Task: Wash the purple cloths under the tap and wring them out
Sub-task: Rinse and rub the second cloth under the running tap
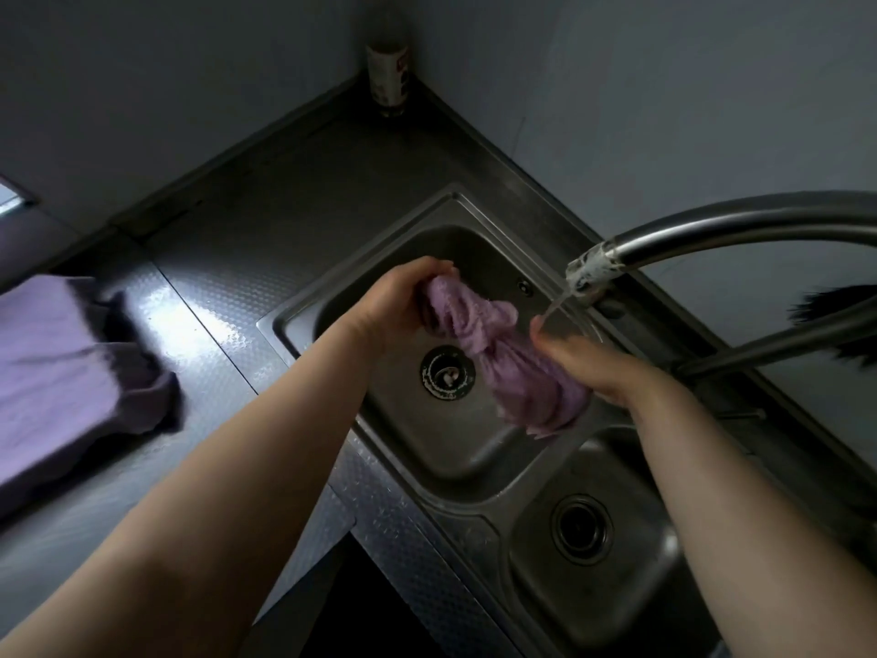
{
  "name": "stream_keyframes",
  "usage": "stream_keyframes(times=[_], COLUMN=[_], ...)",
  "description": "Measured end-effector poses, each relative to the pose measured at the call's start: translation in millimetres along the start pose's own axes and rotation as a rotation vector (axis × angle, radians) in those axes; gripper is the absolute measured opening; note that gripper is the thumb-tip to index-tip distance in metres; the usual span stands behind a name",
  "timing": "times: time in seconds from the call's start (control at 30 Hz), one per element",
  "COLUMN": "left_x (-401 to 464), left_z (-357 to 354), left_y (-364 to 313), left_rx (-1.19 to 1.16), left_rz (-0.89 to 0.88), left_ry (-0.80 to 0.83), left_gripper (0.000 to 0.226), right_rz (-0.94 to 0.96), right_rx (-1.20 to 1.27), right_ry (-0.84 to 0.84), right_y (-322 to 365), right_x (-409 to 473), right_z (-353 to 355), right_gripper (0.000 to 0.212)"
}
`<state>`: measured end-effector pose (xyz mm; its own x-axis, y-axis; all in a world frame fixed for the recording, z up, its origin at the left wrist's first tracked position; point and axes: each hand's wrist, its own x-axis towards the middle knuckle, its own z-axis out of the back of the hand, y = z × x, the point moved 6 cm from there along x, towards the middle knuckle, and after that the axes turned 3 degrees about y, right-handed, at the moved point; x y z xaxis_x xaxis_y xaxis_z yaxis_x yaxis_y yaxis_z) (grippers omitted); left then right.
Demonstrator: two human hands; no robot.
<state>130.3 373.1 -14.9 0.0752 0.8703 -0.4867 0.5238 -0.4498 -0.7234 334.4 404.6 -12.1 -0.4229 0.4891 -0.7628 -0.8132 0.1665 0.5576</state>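
Note:
A bunched purple cloth (498, 358) hangs over the left basin of the steel sink (332, 296), stretched between both hands. My left hand (403, 301) grips its upper end in a fist. My right hand (598, 368) is closed on the lower part, just under the tap's spout (593, 273). A thin stream of water runs from the spout onto my right hand. More purple cloths (61, 372) lie flat on the counter at the far left.
The sink has a second, smaller basin (588, 586) at the lower right with its own drain. A bottle (389, 73) stands in the back corner of the steel counter. A dark brush-like object (835, 306) sits at the right edge behind the tap.

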Motion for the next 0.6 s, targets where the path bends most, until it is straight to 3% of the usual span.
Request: stream_keyframes(times=[0.1,0.2,0.27,0.37,0.47,0.6], left_x=[-2,-2,1,4,8,6], left_z=[6,12,13,10,5,-2], left_y=[0,7,13,22,33,33], left_rx=[0.168,0.539,0.741,0.862,0.936,0.899], left_rz=[-0.014,-0.023,-0.029,-0.039,0.019,0.125], left_ry=[0.030,0.021,0.021,0.068,0.144,0.169], left_gripper=[0.028,0.018,0.012,0.053,0.091,0.050], right_rz=[0.158,0.245,0.284,0.327,0.380,0.435], right_rx=[0.141,0.298,0.330,0.353,0.551,0.681], right_ry=[0.004,-0.151,-0.188,-0.214,-0.301,-0.247], right_y=[8,16,22,31,36,37], right_x=[-5,-10,-13,-18,-22,-24], right_z=[9,23,24,23,34,41], right_gripper=[0.068,0.031,0.038,0.055,0.017,0.009])
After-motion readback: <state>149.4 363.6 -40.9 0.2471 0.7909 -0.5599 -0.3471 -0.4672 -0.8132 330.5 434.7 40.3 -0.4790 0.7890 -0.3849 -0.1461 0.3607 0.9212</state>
